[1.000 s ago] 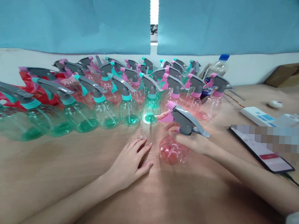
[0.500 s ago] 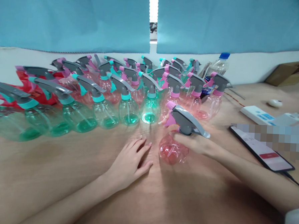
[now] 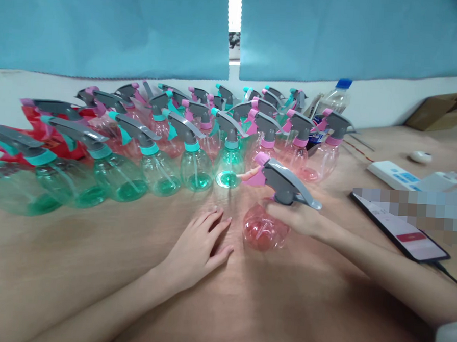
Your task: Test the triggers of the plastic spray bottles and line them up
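My right hand is wrapped round the neck of a pink spray bottle that stands on the wooden table. The bottle's grey trigger head with a pink nozzle points left, and my forefinger reaches along the nozzle. My left hand lies flat on the table just left of the bottle, fingers spread, holding nothing. Behind them stand rows of green spray bottles and pink spray bottles.
A phone lies at the right with a cable. Behind it are a white power strip, a small white object, and a cardboard box. A clear water bottle stands by the wall under blue curtains.
The grey trigger head has shifted slightly in my right hand, and my forefinger now stretches along the pink nozzle. My left hand has stayed flat in the same place.
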A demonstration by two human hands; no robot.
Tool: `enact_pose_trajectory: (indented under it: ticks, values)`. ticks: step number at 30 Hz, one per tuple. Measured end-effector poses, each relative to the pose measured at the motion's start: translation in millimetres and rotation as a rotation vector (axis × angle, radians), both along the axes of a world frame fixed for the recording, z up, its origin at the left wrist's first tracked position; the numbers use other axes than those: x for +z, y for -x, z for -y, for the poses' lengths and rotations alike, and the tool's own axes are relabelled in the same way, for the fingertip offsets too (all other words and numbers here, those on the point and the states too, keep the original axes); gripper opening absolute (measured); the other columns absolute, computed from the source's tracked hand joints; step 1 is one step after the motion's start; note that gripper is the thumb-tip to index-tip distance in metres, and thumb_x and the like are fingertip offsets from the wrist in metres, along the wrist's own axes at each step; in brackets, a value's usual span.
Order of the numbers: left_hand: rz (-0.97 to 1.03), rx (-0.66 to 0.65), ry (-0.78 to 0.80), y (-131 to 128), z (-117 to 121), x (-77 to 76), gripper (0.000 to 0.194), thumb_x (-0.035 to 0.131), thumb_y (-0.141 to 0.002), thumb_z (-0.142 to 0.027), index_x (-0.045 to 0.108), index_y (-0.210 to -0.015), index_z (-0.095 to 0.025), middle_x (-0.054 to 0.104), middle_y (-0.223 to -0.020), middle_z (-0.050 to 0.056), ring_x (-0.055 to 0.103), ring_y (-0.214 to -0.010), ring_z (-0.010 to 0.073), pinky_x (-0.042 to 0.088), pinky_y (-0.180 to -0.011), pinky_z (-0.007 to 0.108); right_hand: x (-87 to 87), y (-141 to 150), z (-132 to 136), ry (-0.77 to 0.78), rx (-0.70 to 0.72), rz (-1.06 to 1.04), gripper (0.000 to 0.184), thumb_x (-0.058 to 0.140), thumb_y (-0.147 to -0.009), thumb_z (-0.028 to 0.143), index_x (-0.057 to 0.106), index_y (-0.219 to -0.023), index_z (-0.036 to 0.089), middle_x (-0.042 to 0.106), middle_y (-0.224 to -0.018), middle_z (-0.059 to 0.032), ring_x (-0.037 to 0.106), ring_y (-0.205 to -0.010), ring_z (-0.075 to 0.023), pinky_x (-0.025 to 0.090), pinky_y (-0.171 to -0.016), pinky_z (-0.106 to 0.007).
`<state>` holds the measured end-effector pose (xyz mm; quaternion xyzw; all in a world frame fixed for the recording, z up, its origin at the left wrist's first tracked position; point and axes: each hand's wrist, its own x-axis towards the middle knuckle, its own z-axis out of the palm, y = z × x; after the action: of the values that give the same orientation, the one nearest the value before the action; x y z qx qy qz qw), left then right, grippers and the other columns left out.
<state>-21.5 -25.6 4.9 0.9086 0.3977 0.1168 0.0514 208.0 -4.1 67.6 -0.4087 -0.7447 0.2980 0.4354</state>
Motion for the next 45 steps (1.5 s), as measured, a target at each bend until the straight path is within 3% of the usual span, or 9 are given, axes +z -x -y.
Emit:
enact_pose_trajectory:
  ticks: [8,11,17,23,29,39,45]
  values:
    - [0.004,0.003,0.0,0.7,0.3,-0.9,0.047,0.051,-0.093,-0.041,0.052,-0.132,-0.015,0.049,-0.14,0.016,0.042,-0.13,0.0324,0.037,-0.106,0.051,1.6,2.2,0.6,0.047,0.021,-0.076,0.044,0.053,-0.07,0.013,0.055,-0.11,0.03,0.064,-0.09,0.0008,0.047,-0.05,-0.0106,0.045,-0.045,-0.027]
    - [-0.004,0.002,0.0,0.5,0.6,-0.9,0.047,0.051,-0.093,-0.04,0.051,-0.133,-0.016,0.048,-0.141,0.016,0.042,-0.131,0.0319,0.037,-0.106,0.051,1.0,1.6,0.2,0.056,0.044,-0.087,0.048,0.051,-0.069,0.012,0.054,-0.114,0.029,0.065,-0.101,0.0004,0.055,-0.057,-0.0118,0.049,-0.05,-0.028]
    - [-0.004,0.004,0.013,0.3,0.6,-0.1,0.047,0.052,-0.093,-0.04,0.052,-0.132,-0.014,0.048,-0.14,0.016,0.042,-0.13,0.0324,0.036,-0.106,0.051,-2.2,-0.4,-0.7,0.057,0.111,-0.142,0.061,0.048,-0.066,0.009,0.051,-0.124,0.027,0.061,-0.122,-0.0024,0.067,-0.091,-0.0176,0.055,-0.072,-0.028]
    - [-0.015,0.002,0.009,0.7,0.0,-0.4,0.047,0.05,-0.094,-0.041,0.051,-0.133,-0.014,0.048,-0.141,0.016,0.041,-0.131,0.032,0.036,-0.106,0.051,-2.0,1.0,-0.8,0.04,0.1,-0.144,0.061,0.048,-0.066,0.008,0.053,-0.124,0.029,0.061,-0.124,-0.0023,0.067,-0.081,-0.0155,0.057,-0.07,-0.029]
    - [-0.011,0.002,0.006,0.5,0.1,-1.0,0.047,0.051,-0.093,-0.041,0.052,-0.132,-0.014,0.048,-0.14,0.016,0.041,-0.131,0.0322,0.037,-0.105,0.051,-3.0,1.3,-1.7,0.037,0.135,-0.169,0.061,0.047,-0.066,0.008,0.053,-0.124,0.027,0.06,-0.128,-0.003,0.066,-0.096,-0.018,0.056,-0.077,-0.03]
    - [0.0,-0.002,0.0,1.4,-0.4,-1.9,0.047,0.052,-0.093,-0.041,0.051,-0.133,-0.015,0.048,-0.141,0.016,0.041,-0.131,0.0324,0.037,-0.105,0.052,-2.2,-0.4,-0.1,0.052,0.111,-0.151,0.054,0.049,-0.066,0.008,0.056,-0.115,0.03,0.061,-0.121,0.0004,0.059,-0.065,-0.0103,0.055,-0.071,-0.028]
    - [0.003,-0.007,-0.01,1.1,-0.3,-1.3,0.047,0.052,-0.093,-0.04,0.052,-0.132,-0.014,0.049,-0.14,0.016,0.042,-0.13,0.0325,0.037,-0.105,0.052,0.2,0.7,0.0,0.041,0.097,-0.157,0.032,0.05,-0.065,0.01,0.055,-0.092,0.027,0.063,-0.111,0.0002,0.058,-0.067,-0.0121,0.054,-0.07,-0.027]
